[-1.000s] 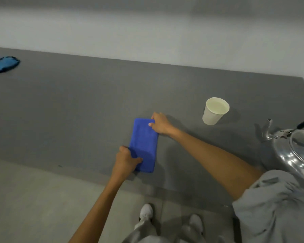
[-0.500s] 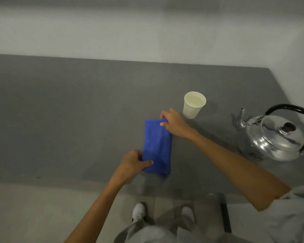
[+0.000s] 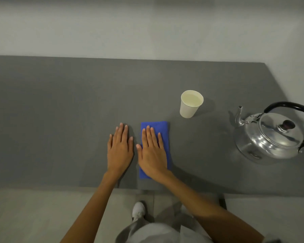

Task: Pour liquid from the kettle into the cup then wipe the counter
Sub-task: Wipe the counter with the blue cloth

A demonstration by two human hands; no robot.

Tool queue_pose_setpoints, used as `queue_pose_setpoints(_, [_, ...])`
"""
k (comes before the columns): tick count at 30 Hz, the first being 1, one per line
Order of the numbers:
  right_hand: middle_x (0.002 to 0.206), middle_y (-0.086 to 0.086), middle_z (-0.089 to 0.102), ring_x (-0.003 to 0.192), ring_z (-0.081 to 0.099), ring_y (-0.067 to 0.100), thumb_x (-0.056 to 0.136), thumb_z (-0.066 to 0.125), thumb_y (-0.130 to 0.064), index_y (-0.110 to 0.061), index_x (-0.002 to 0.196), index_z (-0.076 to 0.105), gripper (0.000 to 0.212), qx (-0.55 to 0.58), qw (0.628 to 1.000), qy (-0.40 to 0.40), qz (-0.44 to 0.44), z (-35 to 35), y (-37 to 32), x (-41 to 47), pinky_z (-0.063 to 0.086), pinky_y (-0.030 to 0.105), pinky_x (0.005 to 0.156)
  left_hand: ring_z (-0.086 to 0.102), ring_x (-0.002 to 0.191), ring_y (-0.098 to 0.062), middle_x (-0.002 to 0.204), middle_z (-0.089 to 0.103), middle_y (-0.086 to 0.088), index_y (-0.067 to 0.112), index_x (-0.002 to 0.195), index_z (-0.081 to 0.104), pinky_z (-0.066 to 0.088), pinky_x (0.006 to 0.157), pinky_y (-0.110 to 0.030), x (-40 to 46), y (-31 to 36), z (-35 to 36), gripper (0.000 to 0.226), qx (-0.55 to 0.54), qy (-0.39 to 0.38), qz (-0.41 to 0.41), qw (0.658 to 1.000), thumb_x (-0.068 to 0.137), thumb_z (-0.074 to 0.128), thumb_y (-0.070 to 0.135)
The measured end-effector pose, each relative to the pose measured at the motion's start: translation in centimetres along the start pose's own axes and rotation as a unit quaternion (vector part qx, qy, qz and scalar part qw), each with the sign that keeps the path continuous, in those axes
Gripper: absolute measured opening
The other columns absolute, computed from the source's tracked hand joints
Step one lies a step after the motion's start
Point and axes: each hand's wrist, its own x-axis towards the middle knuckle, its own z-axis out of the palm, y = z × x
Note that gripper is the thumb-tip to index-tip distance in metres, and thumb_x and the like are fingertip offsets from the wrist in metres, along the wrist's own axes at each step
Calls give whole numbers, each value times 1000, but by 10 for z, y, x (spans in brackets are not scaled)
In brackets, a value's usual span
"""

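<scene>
With both hands spread flat, the right hand [image 3: 152, 153] on the blue cloth [image 3: 162, 130], the filled cup [image 3: 190, 104] could be toppled by a wide wipe

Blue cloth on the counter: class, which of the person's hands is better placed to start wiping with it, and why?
The right hand. It lies flat on the blue cloth, ready to push it across the counter. The left hand rests flat on bare counter beside the cloth, apart from it.

arms: bare to above the elbow | clothing [image 3: 147, 232]: grey | shoe [image 3: 138, 210]: white
</scene>
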Motion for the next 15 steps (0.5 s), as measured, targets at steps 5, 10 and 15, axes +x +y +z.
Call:
queue_pose_setpoints(5, [157, 3, 23, 146, 9, 22, 100, 21, -33, -15, 149, 21, 52, -45, 992, -18, -119, -7, 35, -37, 10, 50, 117, 16, 148, -17, 158, 22, -2, 18, 149, 26, 8, 120, -39, 1, -3, 7, 61, 83, 0, 19, 996, 94, 8, 39])
queue_pose_setpoints(10, [160, 5, 9, 147, -2, 23, 99, 20, -34, -33, 150, 13, 51, -27, 991, -39, -122, -25, 84, -35, 2, 47, 119, 8, 149, -14, 160, 17, 1, 21, 150, 18, 2, 121, -40, 1, -6, 11, 55, 88, -6, 15, 996, 98, 17, 37])
queue_pose_setpoints(15, [159, 9, 14, 147, 0, 23, 100, 20, -31, -23, 151, 13, 52, -78, 989, -36, -122, -32, 97, 20, 6, 48, 120, 2, 148, -12, 160, 13, 3, 22, 151, 13, -2, 120, -41, 0, -7, 14, 55, 96, -12, 13, 995, 98, 14, 38])
